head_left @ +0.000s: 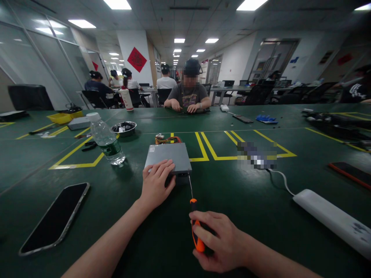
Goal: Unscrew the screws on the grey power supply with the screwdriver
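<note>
A grey metal box [169, 154] lies flat on the green table, with a bundle of coloured wires [168, 139] behind it. My left hand [158, 181] rests over the box's front left edge, fingers on its top and thumb at the front side; it looks wrapped on the box. My right hand [216, 239] grips an orange and black screwdriver [193, 216]. The screwdriver's shaft points away from me, and its tip is at the box's front right corner, beside a dark socket. Whether the tip touches a screw cannot be made out.
A water bottle [107, 141] and metal bowl [123, 129] stand left of the box. A phone [55, 218] lies front left. At right are a white power strip [333, 220] with a cable and an orange-edged phone [350, 173]. A person [188, 92] sits across the table.
</note>
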Tool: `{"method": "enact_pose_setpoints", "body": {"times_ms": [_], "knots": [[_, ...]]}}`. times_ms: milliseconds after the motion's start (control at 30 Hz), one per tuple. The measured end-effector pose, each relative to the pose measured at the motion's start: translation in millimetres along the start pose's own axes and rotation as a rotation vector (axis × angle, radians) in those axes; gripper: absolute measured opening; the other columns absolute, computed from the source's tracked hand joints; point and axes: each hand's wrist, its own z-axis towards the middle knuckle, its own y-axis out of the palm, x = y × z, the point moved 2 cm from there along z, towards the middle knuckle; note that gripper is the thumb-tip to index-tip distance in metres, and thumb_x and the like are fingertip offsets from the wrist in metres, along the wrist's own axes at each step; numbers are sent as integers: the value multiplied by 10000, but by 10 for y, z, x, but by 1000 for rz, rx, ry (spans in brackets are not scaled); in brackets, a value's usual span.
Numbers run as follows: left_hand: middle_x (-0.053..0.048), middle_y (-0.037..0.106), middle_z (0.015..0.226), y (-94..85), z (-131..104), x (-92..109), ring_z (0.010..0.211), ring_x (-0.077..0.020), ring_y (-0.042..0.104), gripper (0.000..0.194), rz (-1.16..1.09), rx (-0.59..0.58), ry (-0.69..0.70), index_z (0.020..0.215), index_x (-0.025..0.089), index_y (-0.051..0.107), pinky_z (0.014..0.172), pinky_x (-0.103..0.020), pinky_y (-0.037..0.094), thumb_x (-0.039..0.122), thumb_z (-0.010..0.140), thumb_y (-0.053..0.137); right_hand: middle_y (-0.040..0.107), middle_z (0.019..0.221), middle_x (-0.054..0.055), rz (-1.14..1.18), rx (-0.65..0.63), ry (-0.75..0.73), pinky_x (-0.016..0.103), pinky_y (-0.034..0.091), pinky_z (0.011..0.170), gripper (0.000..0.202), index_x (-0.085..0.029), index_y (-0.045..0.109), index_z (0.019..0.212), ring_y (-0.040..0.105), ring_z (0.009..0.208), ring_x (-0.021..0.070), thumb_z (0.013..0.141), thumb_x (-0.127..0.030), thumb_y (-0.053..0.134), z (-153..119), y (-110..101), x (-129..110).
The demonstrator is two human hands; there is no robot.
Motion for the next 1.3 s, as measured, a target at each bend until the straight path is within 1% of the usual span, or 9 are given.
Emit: {"method": "enact_pose_setpoints", "body": {"times_ms": [133, 367, 500, 600, 700, 800, 1033, 1200, 1300], "knots": [[-28, 594, 1220, -7, -2, 4, 1132, -217, 522, 275, 5, -2, 3, 1115, 252, 529, 910, -413, 277, 269, 843, 489, 640, 929, 155, -58, -56, -32, 298, 504, 601, 281, -129, 546, 1058, 638, 783, 189, 937, -322, 380, 33, -24, -20], [-27, 585, 1232, 17, -7, -15, 1148, -223, 508, 287, 2, -7, -9, 1121, 254, 535, 920, -417, 273, 266, 837, 500, 658, 934, 148, -57, 63, 4, 268, 508, 666, 317, -117, 504, 923, 644, 748, 153, 914, -433, 468, -24, 9, -14], [-26, 590, 1226, 9, -9, -5, 1141, -223, 515, 276, 2, 2, -5, 1113, 254, 539, 916, -416, 276, 268, 841, 494, 639, 956, 160, -26, -27, -3, 298, 518, 681, 307, -113, 506, 1041, 635, 851, 191, 938, -360, 356, 15, 8, -15], [-36, 594, 1220, 6, -9, 1, 1130, -224, 523, 275, 3, 9, 1, 1112, 251, 538, 915, -418, 278, 262, 841, 491, 643, 931, 158, -63, -69, -32, 311, 520, 642, 292, -120, 532, 1058, 640, 773, 187, 936, -332, 372, 37, -5, -17], [-37, 591, 1225, 11, -8, -3, 1137, -227, 518, 285, 1, 9, 3, 1116, 255, 535, 915, -419, 279, 259, 834, 501, 653, 919, 165, -77, 18, -48, 288, 518, 633, 231, -116, 525, 951, 645, 743, 171, 925, -327, 434, 15, -5, -15], [-31, 590, 1227, 13, -6, -7, 1137, -223, 518, 284, 1, 7, 4, 1115, 256, 533, 916, -418, 278, 261, 833, 504, 656, 941, 168, -56, 75, -10, 277, 522, 665, 240, -117, 482, 957, 650, 763, 164, 920, -351, 449, -12, 10, -7], [-34, 591, 1225, 17, -8, -4, 1136, -226, 520, 280, -2, 7, -1, 1116, 255, 530, 913, -421, 275, 258, 837, 498, 643, 975, 171, -52, -97, -29, 320, 526, 647, 292, -125, 520, 1079, 652, 776, 192, 937, -314, 348, 41, 8, -23], [-36, 587, 1229, 12, -10, -3, 1141, -222, 515, 272, -9, 0, -6, 1115, 252, 527, 919, -414, 272, 265, 845, 490, 649, 924, 164, -38, 27, -42, 289, 515, 663, 216, -112, 495, 958, 648, 795, 184, 905, -319, 465, -16, 30, -12], [-37, 587, 1230, 8, -10, 1, 1145, -222, 511, 273, -14, -6, -6, 1116, 253, 527, 922, -417, 268, 259, 847, 487, 637, 951, 167, 13, 5, 9, 293, 515, 677, 281, -106, 471, 1013, 642, 821, 188, 913, -367, 440, -15, 32, -7]]}}
